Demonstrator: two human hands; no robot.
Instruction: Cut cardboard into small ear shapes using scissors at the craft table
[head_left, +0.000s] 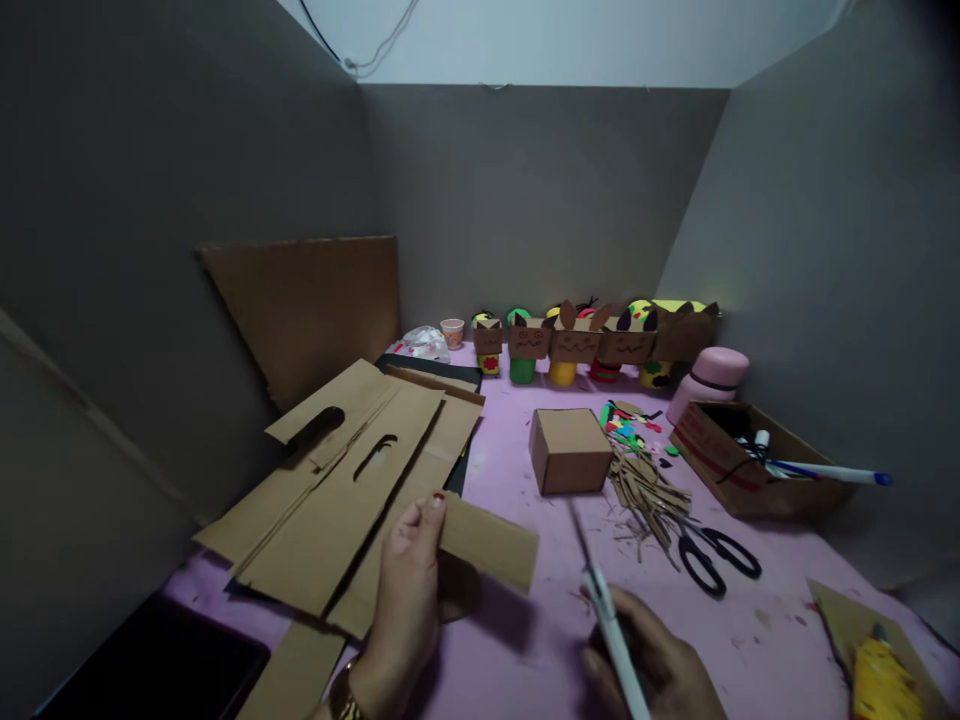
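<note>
My left hand [412, 570] is closed on a strip of brown cardboard [491, 540], with the thumb pressed on its left end. A rounded cardboard part [459, 590] shows beneath that strip; I cannot tell if the two are joined. In my right hand [656, 660] is a white-handled knife [609, 615], its thin blade pointing up and away, blurred by motion. The blade is apart from the cardboard strip. Beyond both hands stands a closed cardboard box [571, 450]. Black-handled scissors [712, 555] lie to the right, near thin cardboard strips [649, 490].
Large cardboard sheets [330, 510] cover the left side. Decorated cardboard animal figures [575, 345] line the back, near a paper cup [452, 333]. At right are a pink bottle [709, 380], an open cardboard box [750, 470] holding pens, and a yellow glue gun [885, 680].
</note>
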